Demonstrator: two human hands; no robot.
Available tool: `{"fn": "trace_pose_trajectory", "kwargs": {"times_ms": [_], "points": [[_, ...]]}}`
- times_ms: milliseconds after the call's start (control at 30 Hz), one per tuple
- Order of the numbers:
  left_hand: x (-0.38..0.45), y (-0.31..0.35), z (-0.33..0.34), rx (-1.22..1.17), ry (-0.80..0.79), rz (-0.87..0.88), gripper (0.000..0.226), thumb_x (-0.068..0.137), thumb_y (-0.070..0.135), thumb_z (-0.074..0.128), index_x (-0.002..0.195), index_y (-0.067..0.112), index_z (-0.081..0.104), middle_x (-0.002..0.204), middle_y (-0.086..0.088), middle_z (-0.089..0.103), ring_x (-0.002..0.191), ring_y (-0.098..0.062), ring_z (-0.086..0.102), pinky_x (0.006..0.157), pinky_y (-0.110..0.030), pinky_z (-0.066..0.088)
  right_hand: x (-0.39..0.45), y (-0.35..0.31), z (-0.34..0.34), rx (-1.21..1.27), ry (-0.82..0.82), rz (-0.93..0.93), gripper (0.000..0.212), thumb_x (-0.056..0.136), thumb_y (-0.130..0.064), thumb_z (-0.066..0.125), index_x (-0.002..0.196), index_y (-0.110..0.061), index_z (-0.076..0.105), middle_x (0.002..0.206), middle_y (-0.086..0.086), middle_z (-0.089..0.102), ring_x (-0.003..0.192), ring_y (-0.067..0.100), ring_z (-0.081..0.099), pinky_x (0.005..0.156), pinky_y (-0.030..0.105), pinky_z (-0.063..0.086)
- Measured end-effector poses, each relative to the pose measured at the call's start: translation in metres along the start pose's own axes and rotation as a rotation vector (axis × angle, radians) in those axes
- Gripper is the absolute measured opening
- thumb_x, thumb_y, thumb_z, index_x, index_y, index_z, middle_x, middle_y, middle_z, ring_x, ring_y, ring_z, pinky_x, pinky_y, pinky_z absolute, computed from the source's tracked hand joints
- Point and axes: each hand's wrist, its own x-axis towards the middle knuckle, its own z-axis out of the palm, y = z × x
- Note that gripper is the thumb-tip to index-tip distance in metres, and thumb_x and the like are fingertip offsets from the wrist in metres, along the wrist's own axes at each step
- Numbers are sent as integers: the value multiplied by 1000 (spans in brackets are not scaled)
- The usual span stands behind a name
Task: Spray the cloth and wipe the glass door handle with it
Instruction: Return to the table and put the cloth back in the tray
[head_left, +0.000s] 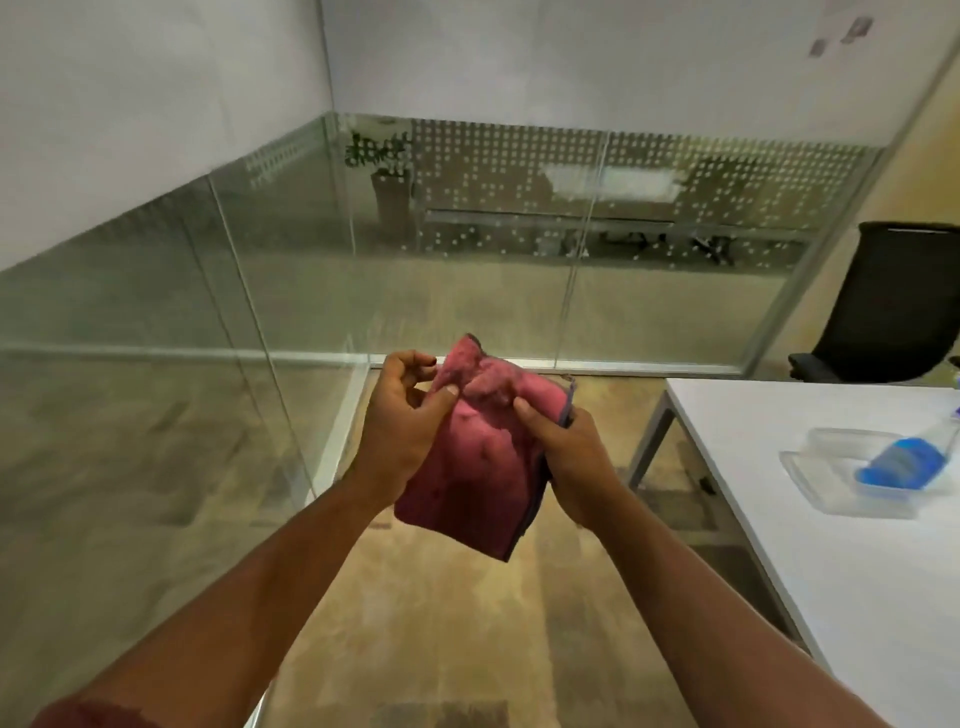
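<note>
A pink-red cloth (478, 467) with a dark edge hangs folded between both hands above the floor. My left hand (402, 421) pinches its upper left part with the thumb on the front. My right hand (563, 452) grips its right edge, thumb pressed on the front. A spray bottle (906, 457) with blue liquid lies on its side in a clear plastic tray (810, 467) on the white table at the right. No door handle shows in this view.
Glass partition walls (467, 270) run ahead and to the left, with a dotted frosted band. The white table (831, 561) fills the right side. A black office chair (893, 306) stands behind it. Brown floor lies below my arms.
</note>
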Motion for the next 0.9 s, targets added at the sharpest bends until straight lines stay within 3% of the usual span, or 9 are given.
{"fn": "trace_pose_trajectory", "kwargs": {"times_ms": [200, 400, 467, 533, 600, 733, 900], "points": [[75, -24, 39, -90, -136, -34, 27, 94, 10, 69, 112, 26, 57, 112, -4, 64, 89, -14, 63, 77, -28, 59, 60, -4, -22, 1, 160, -28, 19, 96, -8, 60, 111, -6, 71, 108, 15, 75, 101, 29, 72, 85, 38, 58], [145, -60, 67, -159, -393, -304, 37, 94, 17, 70, 129, 13, 59, 119, -11, 70, 109, -24, 67, 91, -35, 56, 99, -9, -43, -7, 296, 6, 17, 96, -15, 61, 110, -9, 69, 112, 20, 72, 105, 35, 70, 91, 48, 57], [161, -69, 79, -160, -552, -442, 38, 99, 32, 62, 129, 9, 61, 119, -12, 73, 105, -20, 67, 90, -34, 51, 109, -9, -53, -39, 334, 8, 16, 95, -15, 63, 108, -10, 70, 110, 20, 73, 105, 35, 70, 89, 47, 58], [175, -73, 89, -108, -696, -542, 43, 99, 50, 53, 117, 15, 70, 104, -5, 78, 91, -14, 67, 82, -33, 47, 119, -8, -65, -64, 372, 6, 13, 94, -15, 65, 105, -13, 71, 106, 16, 74, 103, 34, 71, 84, 43, 58], [190, -75, 102, -91, -764, -579, 46, 97, 55, 54, 110, 16, 74, 97, -3, 79, 85, -14, 68, 77, -32, 47, 128, -9, -76, -78, 392, 13, 12, 93, -15, 66, 104, -15, 71, 103, 13, 76, 99, 30, 73, 79, 38, 59], [215, -83, 144, -134, -805, -485, 33, 98, 33, 63, 118, 8, 70, 112, -15, 77, 97, -24, 72, 86, -35, 55, 142, -13, -107, -134, 440, 51, 24, 93, -23, 65, 113, -10, 68, 104, 11, 76, 96, 26, 74, 75, 32, 61], [236, -86, 210, -213, -752, -380, 17, 99, 10, 61, 115, 12, 60, 106, -10, 73, 86, -18, 71, 79, -31, 59, 161, -13, -165, -183, 489, 56, 23, 93, -28, 65, 112, -17, 68, 107, 8, 76, 99, 24, 73, 80, 32, 60]]}}
